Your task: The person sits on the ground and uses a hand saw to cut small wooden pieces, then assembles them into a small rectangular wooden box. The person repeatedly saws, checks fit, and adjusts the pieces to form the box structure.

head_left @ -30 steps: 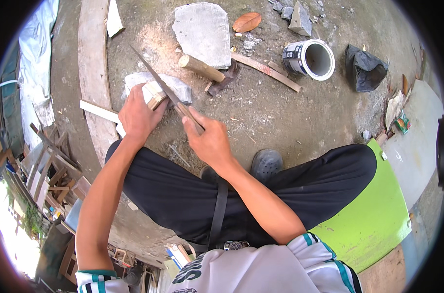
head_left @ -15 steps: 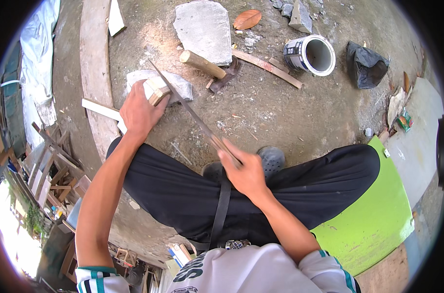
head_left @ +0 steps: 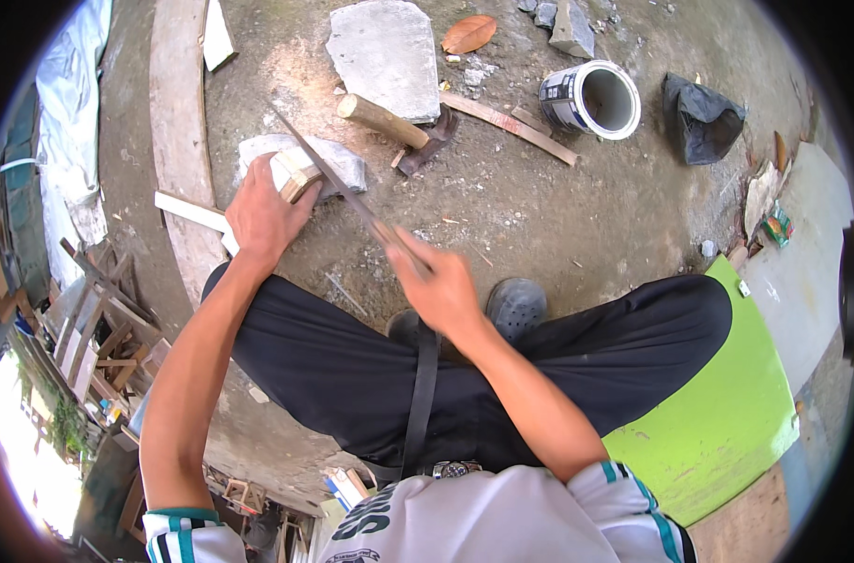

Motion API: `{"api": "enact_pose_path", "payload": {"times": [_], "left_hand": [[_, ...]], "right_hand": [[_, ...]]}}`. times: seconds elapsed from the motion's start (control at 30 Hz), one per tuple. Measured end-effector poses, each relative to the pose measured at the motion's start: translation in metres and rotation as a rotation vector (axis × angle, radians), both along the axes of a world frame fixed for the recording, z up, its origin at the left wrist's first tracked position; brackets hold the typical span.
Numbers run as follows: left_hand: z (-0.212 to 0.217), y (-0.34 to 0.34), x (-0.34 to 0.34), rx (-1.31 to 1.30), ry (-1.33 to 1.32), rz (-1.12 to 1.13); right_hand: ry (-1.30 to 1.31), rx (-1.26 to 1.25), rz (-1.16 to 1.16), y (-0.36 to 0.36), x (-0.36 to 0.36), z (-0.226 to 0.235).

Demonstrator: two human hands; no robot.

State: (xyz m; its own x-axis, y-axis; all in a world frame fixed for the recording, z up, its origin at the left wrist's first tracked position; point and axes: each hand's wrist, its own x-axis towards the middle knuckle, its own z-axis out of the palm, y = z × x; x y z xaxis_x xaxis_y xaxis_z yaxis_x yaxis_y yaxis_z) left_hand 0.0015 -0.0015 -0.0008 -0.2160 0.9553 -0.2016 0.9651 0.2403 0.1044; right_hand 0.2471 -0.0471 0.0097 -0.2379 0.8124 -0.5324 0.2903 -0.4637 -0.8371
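My left hand (head_left: 261, 214) is closed around a pale wooden block (head_left: 296, 175), pressing it onto a light grey stone (head_left: 341, 166) on the ground. In my right hand (head_left: 439, 281) is the wooden handle of a long, narrow, tapering metal blade (head_left: 338, 181). Its tip points away to the far left, and its length runs past the block's right end. Seen almost edge-on, it could be a saw or a file; I cannot tell which. Just beyond lies a hammer (head_left: 389, 125) with a thick wooden handle and dark metal head.
A flat grey slab (head_left: 385, 56) lies beyond the hammer, sawdust beside it. Thin wood strips (head_left: 511, 127), an open paint can (head_left: 607, 99) and a black plastic bag (head_left: 701, 122) are to the right. A long plank (head_left: 178, 113) borders the left; a green board (head_left: 709, 413) lies near right.
My right hand has moved forward and left, pushing the blade along its length past the block. My left hand still holds the block on the stone.
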Motion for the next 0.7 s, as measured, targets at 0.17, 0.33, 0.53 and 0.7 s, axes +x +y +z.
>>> {"api": "enact_pose_path", "payload": {"times": [0.17, 0.33, 0.53, 0.7], "left_hand": [[-0.003, 0.005, 0.003, -0.021, 0.001, 0.011], [-0.006, -0.004, -0.004, -0.015, 0.016, -0.001], [-0.006, -0.003, -0.002, 0.001, 0.011, -0.007], [-0.003, -0.003, -0.002, 0.016, 0.0, 0.002]], "right_hand": [[-0.108, -0.046, 0.061, 0.024, -0.017, -0.016], [-0.116, -0.03, -0.047, -0.032, 0.042, 0.016], [-0.098, 0.083, 0.001, -0.018, 0.07, 0.025], [-0.136, 0.202, 0.028, -0.009, 0.076, 0.043]]}}
